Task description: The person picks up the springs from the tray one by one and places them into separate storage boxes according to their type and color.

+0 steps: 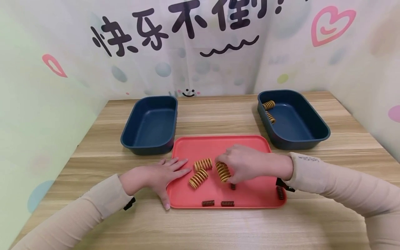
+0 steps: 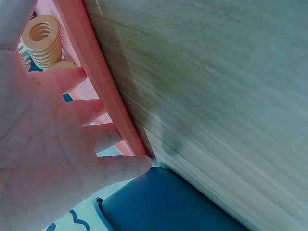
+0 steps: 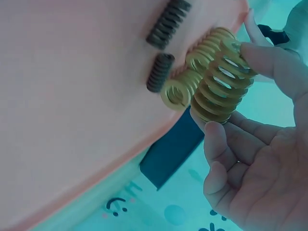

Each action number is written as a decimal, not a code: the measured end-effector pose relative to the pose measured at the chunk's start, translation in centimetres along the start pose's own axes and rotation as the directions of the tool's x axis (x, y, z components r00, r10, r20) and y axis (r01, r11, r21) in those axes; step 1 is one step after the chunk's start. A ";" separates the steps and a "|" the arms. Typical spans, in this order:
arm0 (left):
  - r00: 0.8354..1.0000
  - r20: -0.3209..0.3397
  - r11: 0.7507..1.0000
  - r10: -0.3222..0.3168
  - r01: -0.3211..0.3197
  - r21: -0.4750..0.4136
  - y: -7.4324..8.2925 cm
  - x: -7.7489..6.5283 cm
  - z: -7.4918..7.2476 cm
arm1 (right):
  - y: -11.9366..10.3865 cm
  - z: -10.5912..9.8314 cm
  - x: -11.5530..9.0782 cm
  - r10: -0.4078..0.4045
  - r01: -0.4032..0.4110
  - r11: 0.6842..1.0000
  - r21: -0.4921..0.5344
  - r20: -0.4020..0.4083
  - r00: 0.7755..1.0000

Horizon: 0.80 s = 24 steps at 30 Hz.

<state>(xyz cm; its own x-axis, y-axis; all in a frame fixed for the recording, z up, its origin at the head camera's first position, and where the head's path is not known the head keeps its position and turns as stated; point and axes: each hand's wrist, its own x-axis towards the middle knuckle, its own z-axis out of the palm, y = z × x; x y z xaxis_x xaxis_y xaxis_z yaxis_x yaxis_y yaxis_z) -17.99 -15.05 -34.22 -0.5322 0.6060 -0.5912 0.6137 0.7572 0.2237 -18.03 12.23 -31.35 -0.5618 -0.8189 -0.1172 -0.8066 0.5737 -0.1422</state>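
My right hand pinches a gold coil spring by its two ends, thumb on one end and fingers on the other, over the red tray. In the right wrist view that gold spring overlaps two more gold springs behind it. Those two, an upper gold spring and a lower gold spring, lie close together left of the right hand. My left hand rests with fingers spread at the tray's left edge, holding nothing; the left wrist view shows its fingertips along the rim.
Small dark springs lie along the tray's front and right edge, one partly hidden beneath the right hand. A blue bin stands behind left. Another blue bin at back right holds two gold springs. A printed curtain hangs behind.
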 end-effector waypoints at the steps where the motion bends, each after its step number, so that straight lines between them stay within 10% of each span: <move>1: 1.000 0.000 1.000 0.002 -0.002 -0.002 0.0 0.0 0.0 | 0.0 -0.2 -0.1 0.001 -0.001 1.000 -0.004 -0.004 1.000; 24: 1.000 -0.022 1.000 0.022 -0.022 -0.011 0.0 -0.1 0.1 | 1.5 -4.8 -2.2 0.084 -0.092 0.992 -0.085 -0.093 0.992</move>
<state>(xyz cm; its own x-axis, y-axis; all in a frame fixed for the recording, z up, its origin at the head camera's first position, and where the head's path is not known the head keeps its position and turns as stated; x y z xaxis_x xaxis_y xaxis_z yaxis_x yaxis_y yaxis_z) -17.94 -15.14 -34.24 -0.5313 0.6275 -0.5691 0.6187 0.7463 0.2452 -18.86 14.81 -26.54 -0.6422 -0.7657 -0.0366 -0.7642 0.6432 -0.0470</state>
